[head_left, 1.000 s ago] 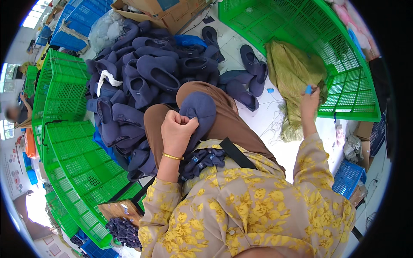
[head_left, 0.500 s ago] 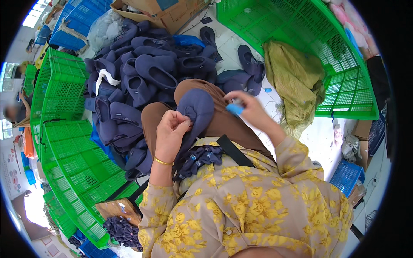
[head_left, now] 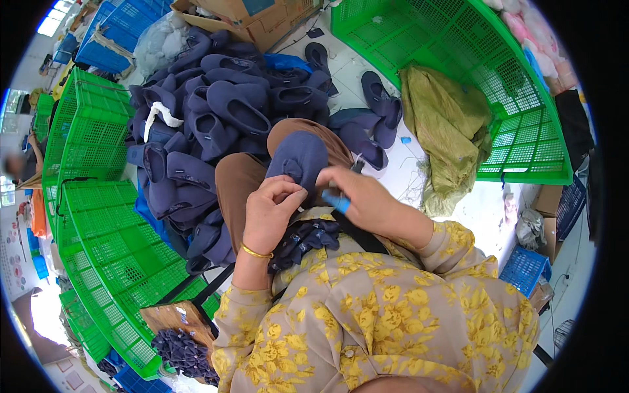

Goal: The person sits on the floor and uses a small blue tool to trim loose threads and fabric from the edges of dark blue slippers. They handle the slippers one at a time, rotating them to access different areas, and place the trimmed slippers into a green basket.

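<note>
A navy cloth shoe (head_left: 298, 152) rests across my brown-trousered knees, toe pointing away from me. My left hand (head_left: 274, 206) pinches the shoe at a small dark fabric piece (head_left: 293, 170) on its upper. Close by on the right, my right hand (head_left: 350, 193) is curled beside the shoe, with a blue wrap (head_left: 336, 201) around a finger. A small dark and whitish item (head_left: 358, 164) shows just beyond its knuckles; I cannot make out what those fingers hold. Several little dark fabric bows (head_left: 306, 243) lie in my lap.
A big heap of navy shoes (head_left: 229, 108) lies ahead and left, beside green crates (head_left: 124, 262). More shoes (head_left: 367, 134) lie on the floor ahead right, near an olive sack (head_left: 445, 124) and another green crate (head_left: 452, 39). A wooden board with dark bows (head_left: 183, 357) sits at lower left.
My right hand has come in leftward from the right, up to the shoe. The left hand keeps its pinch on the shoe and has shifted slightly.
</note>
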